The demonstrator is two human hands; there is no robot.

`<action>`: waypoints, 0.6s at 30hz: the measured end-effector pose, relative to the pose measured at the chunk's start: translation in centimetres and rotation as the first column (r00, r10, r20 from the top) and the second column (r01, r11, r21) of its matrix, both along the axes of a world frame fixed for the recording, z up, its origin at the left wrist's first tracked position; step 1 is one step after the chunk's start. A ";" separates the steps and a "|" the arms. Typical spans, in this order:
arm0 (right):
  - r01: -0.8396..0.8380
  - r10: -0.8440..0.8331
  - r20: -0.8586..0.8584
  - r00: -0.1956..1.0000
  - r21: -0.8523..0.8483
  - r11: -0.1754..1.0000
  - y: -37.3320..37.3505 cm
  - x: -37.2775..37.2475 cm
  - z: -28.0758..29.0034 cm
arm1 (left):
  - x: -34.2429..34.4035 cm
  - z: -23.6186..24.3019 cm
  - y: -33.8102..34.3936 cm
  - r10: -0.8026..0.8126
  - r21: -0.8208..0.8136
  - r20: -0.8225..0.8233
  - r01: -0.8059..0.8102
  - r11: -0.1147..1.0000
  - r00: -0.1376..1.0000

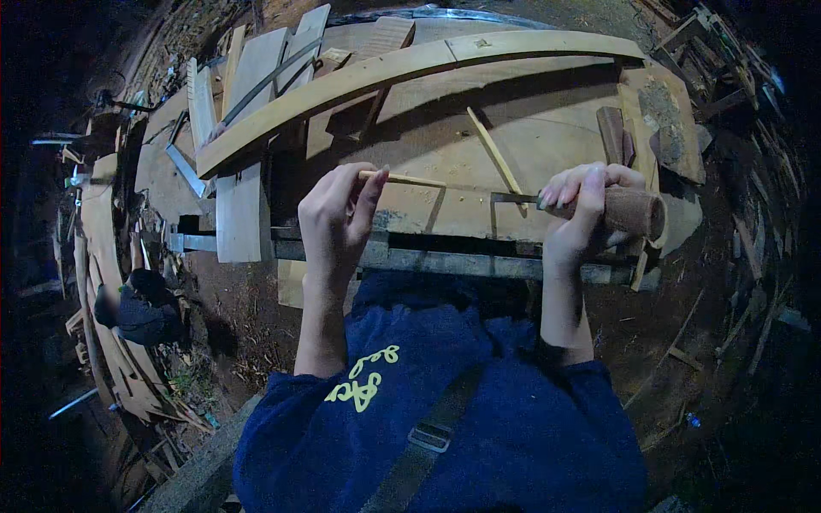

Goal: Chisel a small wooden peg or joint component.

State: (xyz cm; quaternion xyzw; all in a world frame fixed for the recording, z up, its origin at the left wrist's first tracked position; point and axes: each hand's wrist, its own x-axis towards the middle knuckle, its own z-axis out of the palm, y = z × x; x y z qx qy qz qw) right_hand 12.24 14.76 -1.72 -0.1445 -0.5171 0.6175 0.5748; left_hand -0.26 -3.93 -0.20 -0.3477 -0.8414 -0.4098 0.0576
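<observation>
My left hand pinches one end of a thin pale wooden stick, which points right across the work board. My right hand grips the thick brown wooden handle of a bladed tool, with its narrow dark blade pointing left, short of the stick's tip. A second slender stick lies diagonally behind both hands, among small scattered shavings.
A long plank crosses the back of the board. Loose boards lie at the left, a short dark block at the right. A dark bundle sits at lower left beside piled scrap wood; more scrap is at right.
</observation>
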 end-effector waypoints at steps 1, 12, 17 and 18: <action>0.006 -0.006 -0.008 1.000 -0.011 1.000 0.0 0.0 -0.1 | 0.0 -0.2 0.1 -0.001 0.000 0.002 0.001 1.000 1.000; 0.049 -0.049 0.024 0.998 0.027 0.998 0.2 0.0 0.0 | -0.2 -6.4 3.1 -0.158 0.231 0.381 0.071 0.970 0.911; 0.022 -0.024 -0.050 0.998 -0.041 0.999 0.4 0.1 -0.1 | 1.2 -6.2 3.4 -0.356 0.471 0.717 -0.041 0.881 0.599; 0.027 -0.029 -0.046 0.999 -0.054 0.998 0.4 0.2 -0.1 | 1.5 -5.9 3.3 -0.355 0.473 0.717 -0.045 0.880 0.600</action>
